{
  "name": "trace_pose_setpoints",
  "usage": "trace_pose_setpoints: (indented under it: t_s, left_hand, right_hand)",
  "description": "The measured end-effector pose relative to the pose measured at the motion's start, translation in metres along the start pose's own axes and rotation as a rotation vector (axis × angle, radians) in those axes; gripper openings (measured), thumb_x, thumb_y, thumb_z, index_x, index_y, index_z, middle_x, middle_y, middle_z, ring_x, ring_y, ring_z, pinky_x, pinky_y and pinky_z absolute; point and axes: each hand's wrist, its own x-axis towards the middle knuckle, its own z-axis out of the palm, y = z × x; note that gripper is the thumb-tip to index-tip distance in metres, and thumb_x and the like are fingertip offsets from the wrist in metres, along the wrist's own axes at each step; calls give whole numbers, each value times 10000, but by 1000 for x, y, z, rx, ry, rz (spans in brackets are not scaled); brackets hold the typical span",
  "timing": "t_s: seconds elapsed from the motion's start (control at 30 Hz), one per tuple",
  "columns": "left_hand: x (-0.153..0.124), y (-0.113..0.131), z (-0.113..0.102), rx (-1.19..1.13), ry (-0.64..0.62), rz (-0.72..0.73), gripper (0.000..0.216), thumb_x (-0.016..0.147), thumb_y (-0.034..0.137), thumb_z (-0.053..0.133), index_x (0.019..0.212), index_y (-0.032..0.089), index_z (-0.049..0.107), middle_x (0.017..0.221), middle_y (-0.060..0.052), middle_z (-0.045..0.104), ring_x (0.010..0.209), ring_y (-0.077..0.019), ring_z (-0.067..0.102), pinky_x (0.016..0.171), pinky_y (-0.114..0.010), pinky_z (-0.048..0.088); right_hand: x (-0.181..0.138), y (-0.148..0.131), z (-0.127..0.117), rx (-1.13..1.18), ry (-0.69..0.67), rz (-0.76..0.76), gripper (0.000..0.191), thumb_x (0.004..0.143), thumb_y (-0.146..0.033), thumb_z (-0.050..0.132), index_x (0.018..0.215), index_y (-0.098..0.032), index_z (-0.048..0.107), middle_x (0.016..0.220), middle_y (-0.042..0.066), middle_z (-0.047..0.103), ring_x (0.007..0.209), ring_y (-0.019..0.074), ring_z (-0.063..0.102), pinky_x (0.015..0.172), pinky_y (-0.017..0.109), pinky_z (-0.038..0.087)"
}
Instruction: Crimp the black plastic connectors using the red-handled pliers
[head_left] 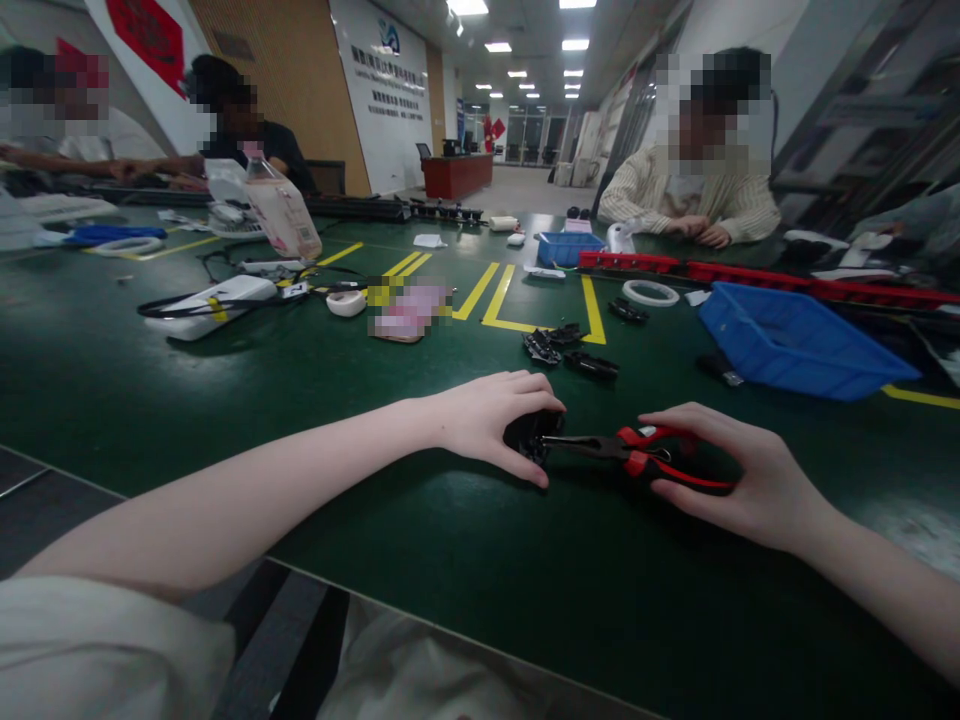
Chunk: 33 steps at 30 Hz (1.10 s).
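My left hand (504, 420) is closed round a small black plastic part (531, 432), holding it on the green table (337, 490). Red-handled needle-nose pliers (634, 447) lie in the grip of my right hand (750, 480), fingers round both handles. The plier tips reach to the black part between my left thumb and fingers. Whether the jaws bite on it is too small to tell. Just beyond my left hand rest several similar black parts (592, 365).
A blue bin (802, 345) stands at the right. Beyond it runs a long red rail (720, 272). A pink phone (411, 311), a white power bank with a cable (214, 308) and a bottle (281, 210) stand to the left. Across the table sits a person (690, 190).
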Motion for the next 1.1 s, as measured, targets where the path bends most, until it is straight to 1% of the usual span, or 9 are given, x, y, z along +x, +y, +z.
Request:
trace_pose_setpoints:
  t_s: [0.17,0.43,0.63,0.8,0.9,0.97,1.03,1.1]
  left_hand:
    - [0,-1,1,9,2,13,726,702,562,736,1248,137,517,1174,-120,561,1048,-255,535,886,-342,438]
    - [0,0,-1,26,-12,-1,746,704,576,728,1261,129,512,1181,-114,561,1036,-246,532,876,-334,433]
    - [0,2,-3,64,-29,-12,746,714,582,717,1278,145,500,1204,-113,555,1054,-249,531,874,-326,420]
    - [0,1,-1,120,-36,6,778,742,602,675,1316,117,473,1227,-133,538,1077,-267,528,898,-345,415]
    - [0,2,1,135,-30,22,742,795,560,630,1352,109,438,1247,-144,527,1099,-273,523,917,-357,409]
    - [-1,3,1,123,-30,34,714,819,499,613,1382,116,399,1292,-152,504,1138,-278,509,948,-368,396]
    - [-3,3,0,90,-26,38,730,820,440,617,1416,127,336,1380,-165,434,1211,-288,468,993,-382,371]
    - [-4,2,-2,43,-10,29,766,807,422,641,1429,138,297,1437,-174,364,1260,-292,429,1020,-387,350]
  right_hand:
    - [1,0,2,-9,6,6,400,787,-410,659,1142,-248,570,1057,61,646,895,232,631,683,358,526]
    - [1,0,3,22,-1,40,367,789,-449,640,1087,-237,600,1010,69,675,839,249,650,631,369,531]
    - [0,-1,5,17,-16,40,352,800,-445,616,1076,-228,586,1003,76,676,851,245,659,672,371,547]
    - [1,-2,2,-66,-38,-1,342,795,-433,601,1060,-217,569,950,70,675,788,227,661,640,352,537]
    - [1,-1,1,-127,-47,-28,346,797,-429,594,1068,-218,555,936,67,670,762,219,657,632,347,527]
    - [1,-1,0,-148,-37,-39,356,792,-427,598,1075,-217,550,945,70,669,766,219,657,636,346,526]
    - [2,1,0,-159,-26,-49,366,784,-421,607,1080,-214,552,955,75,672,774,220,660,636,340,528]
    - [2,2,0,-169,-32,-60,368,776,-413,622,1078,-215,556,958,74,676,778,218,664,633,330,534]
